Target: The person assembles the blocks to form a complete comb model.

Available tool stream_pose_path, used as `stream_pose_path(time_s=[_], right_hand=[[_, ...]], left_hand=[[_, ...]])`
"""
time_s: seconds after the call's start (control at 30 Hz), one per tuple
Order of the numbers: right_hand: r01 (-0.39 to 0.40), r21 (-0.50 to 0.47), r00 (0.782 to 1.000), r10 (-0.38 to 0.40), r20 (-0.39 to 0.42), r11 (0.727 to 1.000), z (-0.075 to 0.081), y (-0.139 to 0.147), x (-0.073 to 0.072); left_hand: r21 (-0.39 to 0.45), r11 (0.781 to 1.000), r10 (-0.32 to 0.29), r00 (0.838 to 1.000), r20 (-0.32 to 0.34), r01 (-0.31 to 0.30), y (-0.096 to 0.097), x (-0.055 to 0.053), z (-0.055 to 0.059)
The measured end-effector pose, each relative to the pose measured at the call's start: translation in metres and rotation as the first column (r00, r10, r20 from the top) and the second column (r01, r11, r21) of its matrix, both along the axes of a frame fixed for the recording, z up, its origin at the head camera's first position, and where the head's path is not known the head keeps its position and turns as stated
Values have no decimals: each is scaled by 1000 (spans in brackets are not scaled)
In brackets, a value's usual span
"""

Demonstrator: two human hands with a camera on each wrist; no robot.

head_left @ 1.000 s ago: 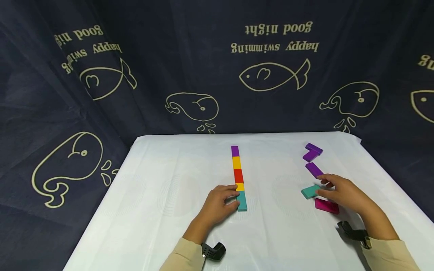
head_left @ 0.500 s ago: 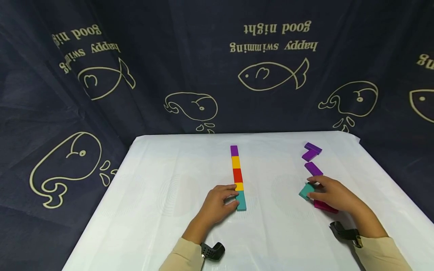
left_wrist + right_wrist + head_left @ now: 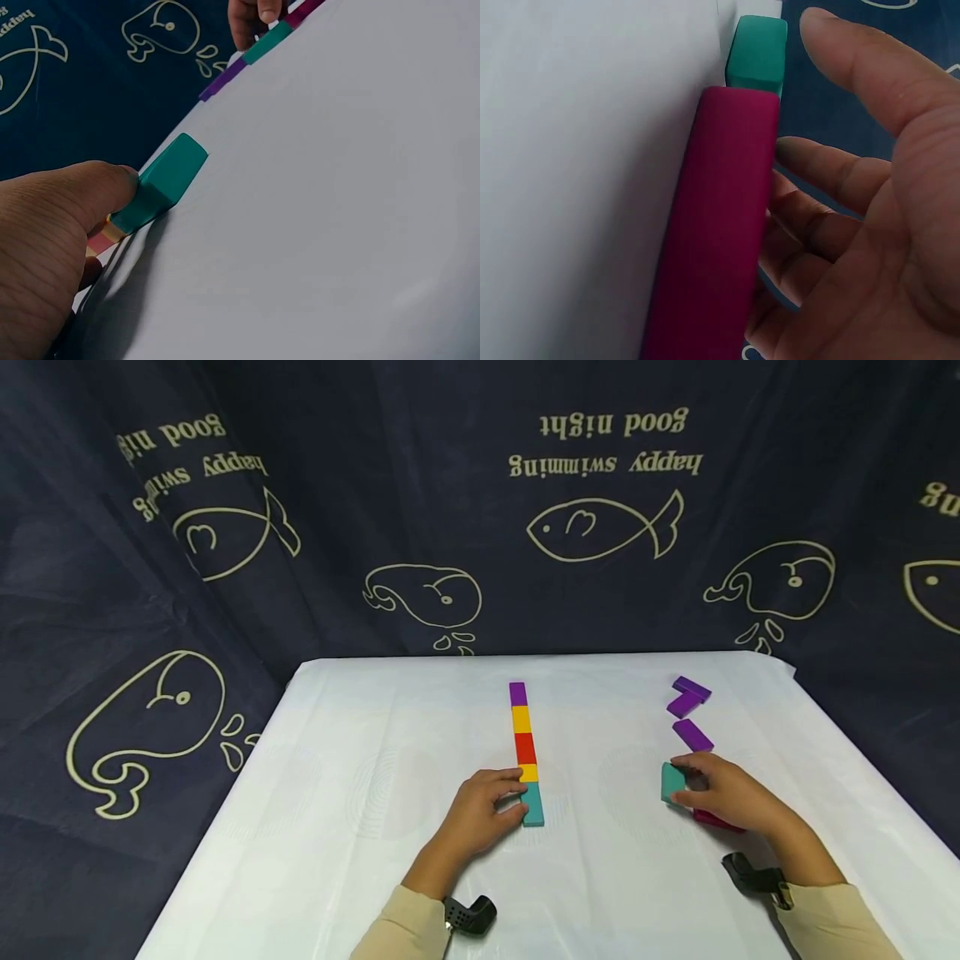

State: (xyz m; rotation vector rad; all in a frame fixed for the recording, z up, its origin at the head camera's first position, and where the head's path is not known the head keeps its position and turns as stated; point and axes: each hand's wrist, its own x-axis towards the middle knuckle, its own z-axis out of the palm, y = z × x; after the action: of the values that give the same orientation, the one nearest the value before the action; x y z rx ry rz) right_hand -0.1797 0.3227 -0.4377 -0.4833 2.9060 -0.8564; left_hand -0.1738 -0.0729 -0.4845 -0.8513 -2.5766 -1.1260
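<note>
Fingers of the right hand pinch a teal rectangular block toward the white-covered table's right edge; the left hand, unclenched, touches a second teal rectangular block, ending a multicoloured block row.

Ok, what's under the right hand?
A magenta block lies partly beneath the right hand. In the head view only its near side shows; the hand covers the rest, and whatever else may lie there is hidden.
</note>
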Motion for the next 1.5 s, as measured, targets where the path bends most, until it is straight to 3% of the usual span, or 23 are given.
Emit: stream_pose_path(time_s=[0.37,0.97,1.2,1.5], right_hand=[[-18,-6,999,18,48,1000,-3,-2,1],[-5,-19,999,6,41,1000,-4,1,-2],[-41,-77,999,43,33,996,-1,-4,-3],[-126,-152,992,126,-12,980,3,-30,-2]], left_hand=[[-9,1000,-2,1000,17,2,1,2,5],[10,1000,-3,1000,30,2,1,2,3],[14,1000,-4,1000,23,3,1,1,1],[-2,1000,9,1000,26,-9,0,1,1]])
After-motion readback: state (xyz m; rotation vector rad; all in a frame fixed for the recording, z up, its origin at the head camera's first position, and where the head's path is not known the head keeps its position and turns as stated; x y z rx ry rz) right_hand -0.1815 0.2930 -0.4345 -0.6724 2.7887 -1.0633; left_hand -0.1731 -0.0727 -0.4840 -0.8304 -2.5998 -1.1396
